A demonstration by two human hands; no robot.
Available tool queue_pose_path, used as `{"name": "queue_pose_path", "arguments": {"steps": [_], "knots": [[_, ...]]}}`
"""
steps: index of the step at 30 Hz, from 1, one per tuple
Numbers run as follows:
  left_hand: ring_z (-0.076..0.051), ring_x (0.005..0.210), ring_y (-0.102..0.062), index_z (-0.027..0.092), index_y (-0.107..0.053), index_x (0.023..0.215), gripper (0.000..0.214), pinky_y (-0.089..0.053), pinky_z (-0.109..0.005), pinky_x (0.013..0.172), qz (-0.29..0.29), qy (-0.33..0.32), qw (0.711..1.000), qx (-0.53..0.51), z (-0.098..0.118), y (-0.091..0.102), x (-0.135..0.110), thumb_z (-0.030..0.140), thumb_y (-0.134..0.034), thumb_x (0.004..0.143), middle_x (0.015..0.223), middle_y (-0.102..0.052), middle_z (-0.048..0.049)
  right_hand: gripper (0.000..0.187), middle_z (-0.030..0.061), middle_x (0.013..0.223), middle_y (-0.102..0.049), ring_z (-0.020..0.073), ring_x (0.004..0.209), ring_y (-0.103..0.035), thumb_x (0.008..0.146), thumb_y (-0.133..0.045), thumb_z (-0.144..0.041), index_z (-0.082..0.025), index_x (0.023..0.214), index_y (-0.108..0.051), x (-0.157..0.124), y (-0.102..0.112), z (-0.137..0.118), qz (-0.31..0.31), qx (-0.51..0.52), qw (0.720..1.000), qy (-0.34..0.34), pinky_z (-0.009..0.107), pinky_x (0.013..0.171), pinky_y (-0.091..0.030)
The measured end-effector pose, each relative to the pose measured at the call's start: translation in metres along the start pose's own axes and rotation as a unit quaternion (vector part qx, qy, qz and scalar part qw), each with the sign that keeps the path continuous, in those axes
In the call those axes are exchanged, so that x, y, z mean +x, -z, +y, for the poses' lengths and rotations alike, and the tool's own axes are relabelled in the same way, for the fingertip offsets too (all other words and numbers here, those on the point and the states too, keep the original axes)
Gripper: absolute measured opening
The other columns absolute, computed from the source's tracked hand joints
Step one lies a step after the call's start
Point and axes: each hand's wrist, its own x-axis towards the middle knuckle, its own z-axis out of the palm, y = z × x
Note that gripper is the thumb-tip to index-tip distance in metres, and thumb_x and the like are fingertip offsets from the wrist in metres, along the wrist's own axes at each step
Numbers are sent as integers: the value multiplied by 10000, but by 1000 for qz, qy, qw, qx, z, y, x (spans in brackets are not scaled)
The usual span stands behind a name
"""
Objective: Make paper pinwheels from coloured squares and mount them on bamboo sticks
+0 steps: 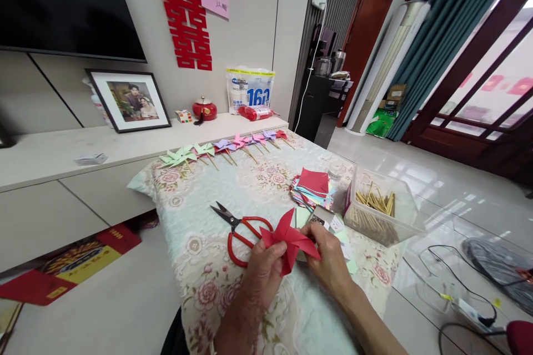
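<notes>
My left hand (265,269) pinches a red paper pinwheel (287,237) near its middle, thumb on the front, blades folded in. My right hand (327,252) is just to the right, its fingers curled together at a small open box (322,215) with small metal pieces inside. Whatever is between those fingertips is hidden. Scissors (235,224) with red handles lie partly open beyond my left hand, their handles reaching behind the pinwheel. Light green paper (348,258) lies under and around the small box.
Finished pinwheels (225,145) on sticks line the far edge of the flowered tablecloth (204,288). A stack of coloured paper squares (314,182) lies beyond the box. At the right, a clear plastic container (375,227) holds many thin sticks (377,199). Cables (453,266) run over the floor.
</notes>
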Motion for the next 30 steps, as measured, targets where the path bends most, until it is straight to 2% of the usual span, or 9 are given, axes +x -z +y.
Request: {"name": "queue_pose_path", "arguments": {"steps": [3, 7, 9, 11, 14, 17, 24, 30], "knots": [[-243, 866, -703, 141, -737, 845, 262, -519, -364, 877, 0, 5, 1000, -1, 1, -3, -1, 256, -837, 632, 780, -745, -63, 117, 14, 730, -639, 169, 650, -575, 891, -543, -219, -222, 779, -579, -3, 11, 8, 10, 48, 998, -28, 270, 609, -438], [-176, 692, -664, 138, -694, 782, 259, -528, -324, 761, 68, -20, 997, 42, -4, -5, -1, 280, -829, 613, 713, -719, -34, 139, 0, 753, -601, 165, 657, -536, 920, -609, -356, -231, 858, -614, -8, 33, 13, 67, 120, 985, -104, 276, 601, -408], [-156, 637, -633, 139, -681, 776, 264, -515, -296, 693, 91, -42, 991, 84, -9, -1, 2, 302, -814, 616, 680, -703, -19, 140, 22, 844, -617, 185, 765, -569, 917, -630, -362, -236, 856, -629, -11, 41, 8, 66, 145, 983, -93, 296, 678, -433], [-145, 606, -607, 139, -679, 770, 254, -493, -272, 643, 98, -59, 986, 121, -14, 5, 4, 310, -801, 627, 659, -686, -8, 140, 51, 990, -624, 229, 975, -582, 915, -640, -342, -240, 820, -642, -14, 43, -2, 48, 148, 986, -56, 346, 837, -442], [-133, 586, -574, 145, -675, 727, 215, -467, -247, 601, 99, -68, 978, 171, -20, 13, 6, 299, -794, 638, 631, -658, 10, 137, 72, 1222, -599, 286, 1236, -501, 924, -635, -317, -249, 808, -656, -18, 38, -18, 6, 123, 992, -31, 437, 1026, -353], [-127, 589, -554, 153, -675, 698, 180, -463, -238, 596, 100, -78, 968, 215, -19, 16, 6, 285, -784, 639, 624, -639, 22, 155, 75, 1356, -559, 316, 1339, -430, 928, -628, -307, -249, 788, -661, -19, 28, -28, -22, 95, 995, -21, 489, 1083, -282], [-147, 608, -569, 155, -701, 681, 122, -463, -246, 612, 80, -84, 953, 281, -10, 5, 3, 260, -746, 636, 619, -648, 13, 172, 90, 1315, -601, 339, 1365, -406, 910, -625, -301, -243, 758, -681, -18, 14, -21, -23, 71, 997, -18, 495, 1079, -272], [-152, 611, -574, 151, -699, 679, 126, -473, -258, 623, 68, -75, 949, 299, -7, 0, 1, 269, -714, 639, 619, -641, 3, 177, 94, 1271, -621, 325, 1355, -423, 903, -623, -305, -240, 747, -674, -15, 13, -18, -32, 97, 994, -49, 493, 1079, -281]]}}
